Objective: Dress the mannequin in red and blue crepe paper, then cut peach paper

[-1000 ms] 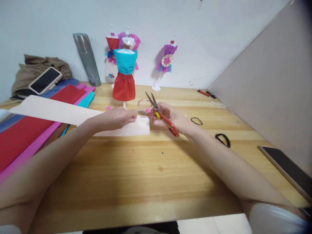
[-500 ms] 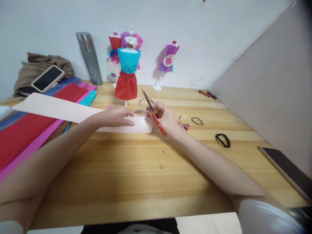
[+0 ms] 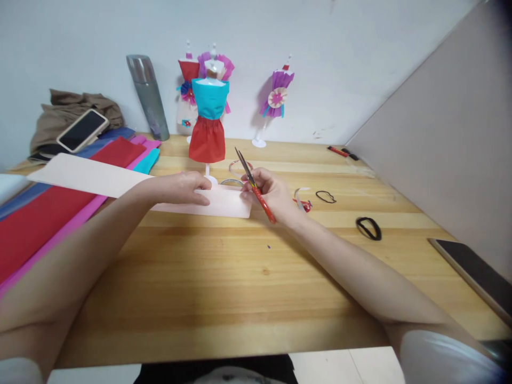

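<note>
A long strip of pale pink crepe paper [image 3: 228, 204] runs from the stack at the left to just under my right hand [image 3: 269, 193]. That hand is closed round red-handled scissors [image 3: 264, 204], their blades pointing up and away; its fingertips also touch the strip's right end. My left hand [image 3: 182, 188] rests on top of the strip, thumb apart from the fingers. Right behind the paper stands a small mannequin [image 3: 208, 120] dressed in a turquoise top and red skirt. A roll of tape [image 3: 232, 182] is partly hidden by the paper.
Coloured paper sheets [image 3: 52, 213] are stacked at the left under the strip, beside a phone [image 3: 82, 130] and brown cloth [image 3: 80, 104]. A grey bottle [image 3: 148, 96] and more dressed mannequins [image 3: 278, 101] stand along the wall. Black hair ties [image 3: 368, 228] and a dark tablet-like device [image 3: 472, 274] lie rightward.
My left hand has slid a little to the left along the strip. The strip's right end now lies flatter, and the scissors stay in my right hand.
</note>
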Motion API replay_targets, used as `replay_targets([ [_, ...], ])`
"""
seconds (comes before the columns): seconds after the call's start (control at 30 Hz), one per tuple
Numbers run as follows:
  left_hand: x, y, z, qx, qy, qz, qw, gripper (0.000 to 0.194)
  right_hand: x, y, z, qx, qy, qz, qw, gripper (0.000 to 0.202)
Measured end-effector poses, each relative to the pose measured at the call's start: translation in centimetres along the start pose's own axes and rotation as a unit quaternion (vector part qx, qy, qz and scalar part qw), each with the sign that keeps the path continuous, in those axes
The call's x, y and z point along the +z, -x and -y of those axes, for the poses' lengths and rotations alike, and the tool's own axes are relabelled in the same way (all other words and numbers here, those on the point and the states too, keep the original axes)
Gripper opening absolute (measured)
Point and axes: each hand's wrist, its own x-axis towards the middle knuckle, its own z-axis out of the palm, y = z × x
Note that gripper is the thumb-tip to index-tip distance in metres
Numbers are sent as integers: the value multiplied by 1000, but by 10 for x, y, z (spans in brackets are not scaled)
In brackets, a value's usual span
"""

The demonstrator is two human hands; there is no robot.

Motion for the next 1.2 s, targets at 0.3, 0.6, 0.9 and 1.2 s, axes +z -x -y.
replay_targets([
  [0.3, -9, 11, -6, 8, 11, 29, 999, 20, 0, -1, -3, 6, -9, -4, 1000, 37],
  [0.6, -12, 13, -6, -6, 34, 71, 997, 27, -1, 2, 4, 4, 18, 12, 1000, 41],
  [0.9, -10, 12, -7, 5, 49, 66, 997, 14, -4, 3, 10, 11, 13, 19, 1000, 41],
  [1.2, -10, 10, -5, -5, 74, 17, 997, 16, -66, 3, 66, 9, 319, 238, 917, 49],
])
